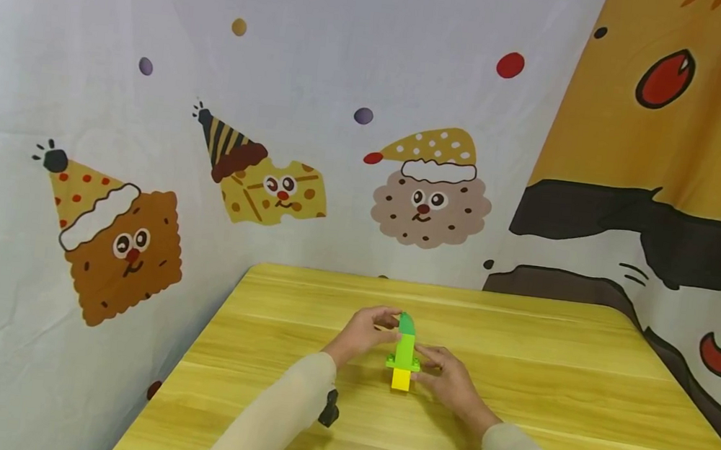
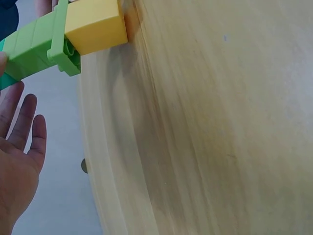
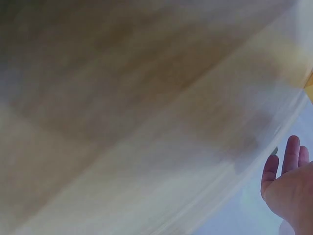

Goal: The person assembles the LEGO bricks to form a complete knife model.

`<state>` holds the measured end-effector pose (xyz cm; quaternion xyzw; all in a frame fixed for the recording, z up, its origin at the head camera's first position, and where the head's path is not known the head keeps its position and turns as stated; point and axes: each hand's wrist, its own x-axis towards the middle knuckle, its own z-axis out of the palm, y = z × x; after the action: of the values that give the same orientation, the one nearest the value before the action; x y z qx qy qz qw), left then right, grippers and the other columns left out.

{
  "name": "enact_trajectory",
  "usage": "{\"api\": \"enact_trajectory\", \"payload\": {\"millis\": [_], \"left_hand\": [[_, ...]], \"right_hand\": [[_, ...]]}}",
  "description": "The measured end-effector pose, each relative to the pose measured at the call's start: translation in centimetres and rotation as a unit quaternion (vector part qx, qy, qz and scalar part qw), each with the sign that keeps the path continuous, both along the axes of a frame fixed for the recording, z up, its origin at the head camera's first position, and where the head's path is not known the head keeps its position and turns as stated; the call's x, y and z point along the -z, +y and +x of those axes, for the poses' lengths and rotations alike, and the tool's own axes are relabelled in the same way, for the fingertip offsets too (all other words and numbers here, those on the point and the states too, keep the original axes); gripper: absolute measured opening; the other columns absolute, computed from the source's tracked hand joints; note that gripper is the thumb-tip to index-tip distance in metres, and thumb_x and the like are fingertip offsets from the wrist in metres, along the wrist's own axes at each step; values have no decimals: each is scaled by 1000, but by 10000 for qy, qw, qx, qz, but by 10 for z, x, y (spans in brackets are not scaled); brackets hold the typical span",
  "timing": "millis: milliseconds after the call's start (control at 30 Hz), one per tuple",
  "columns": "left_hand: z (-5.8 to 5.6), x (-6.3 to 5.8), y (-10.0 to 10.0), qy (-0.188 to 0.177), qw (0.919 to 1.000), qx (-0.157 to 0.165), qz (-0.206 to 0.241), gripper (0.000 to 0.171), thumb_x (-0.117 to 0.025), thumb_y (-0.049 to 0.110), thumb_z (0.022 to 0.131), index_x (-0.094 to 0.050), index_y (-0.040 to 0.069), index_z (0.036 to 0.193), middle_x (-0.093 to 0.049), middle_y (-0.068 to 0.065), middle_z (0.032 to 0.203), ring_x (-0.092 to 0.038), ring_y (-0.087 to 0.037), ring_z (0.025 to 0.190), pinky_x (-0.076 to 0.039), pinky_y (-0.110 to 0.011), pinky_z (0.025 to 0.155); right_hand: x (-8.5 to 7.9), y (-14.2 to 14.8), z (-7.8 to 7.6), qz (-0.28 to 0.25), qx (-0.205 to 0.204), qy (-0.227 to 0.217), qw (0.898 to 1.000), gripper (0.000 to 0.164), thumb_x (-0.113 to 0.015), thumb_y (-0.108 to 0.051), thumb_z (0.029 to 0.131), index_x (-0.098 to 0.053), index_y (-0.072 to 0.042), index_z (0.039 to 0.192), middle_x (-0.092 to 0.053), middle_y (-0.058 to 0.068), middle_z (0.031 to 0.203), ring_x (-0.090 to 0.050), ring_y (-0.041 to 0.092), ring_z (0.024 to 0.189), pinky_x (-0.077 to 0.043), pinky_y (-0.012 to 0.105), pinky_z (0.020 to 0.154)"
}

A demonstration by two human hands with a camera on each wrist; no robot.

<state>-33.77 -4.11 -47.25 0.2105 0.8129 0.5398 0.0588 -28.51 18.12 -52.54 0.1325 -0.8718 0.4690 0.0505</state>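
A small tower of toy building blocks [image 1: 404, 350] stands upright near the middle of the table. It has a yellow block [image 2: 96, 25] at the bottom, a wider lime-green plate with studs [image 1: 391, 362] above it, lime-green blocks [image 2: 32, 46] higher up, and a curved darker green block [image 1: 406, 323] on top. My left hand [image 1: 366, 336] holds the upper part from the left, its thumb against the green blocks and other fingers spread. From the right, my right hand [image 1: 448, 380] holds the lower part, thumb beside the yellow block. The tower hides some fingertips.
The wooden table [image 1: 300, 306] runs back to a curtain [image 1: 328, 19] printed with cartoon food figures. In the right wrist view, mostly blurred tabletop [image 3: 122, 122] shows, with the table edge running diagonally.
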Motion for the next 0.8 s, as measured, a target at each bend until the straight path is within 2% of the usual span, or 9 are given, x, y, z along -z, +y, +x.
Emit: {"api": "enact_trajectory", "payload": {"millis": [400,667,800], "left_hand": [[-1,8,-3,-93,9991,222,-357,63,-75,22,91,-49,24,148,-64,1,125,-56,-20,118,-48,-42,97],[0,14,-5,-325,9979,314,-464,70,-77,24,89,-45,24,151,-61,-7,132,-51,-34,126,-44,-52,100],[1,17,-7,-449,9967,295,-616,71,-78,27,88,-45,26,150,-59,-8,133,-50,-33,127,-41,-55,102]], "right_hand": [[1,5,0,-176,-329,-288,9989,58,-78,-22,86,-58,-16,140,-56,12,134,-61,34,112,-51,49,91],[1,9,1,-238,-666,-480,9963,57,-74,-25,90,-55,-11,142,-53,18,134,-60,36,112,-52,50,89],[1,10,1,-177,-721,-652,9951,55,-73,-27,91,-57,-9,140,-54,18,132,-59,33,109,-52,48,87]]}}
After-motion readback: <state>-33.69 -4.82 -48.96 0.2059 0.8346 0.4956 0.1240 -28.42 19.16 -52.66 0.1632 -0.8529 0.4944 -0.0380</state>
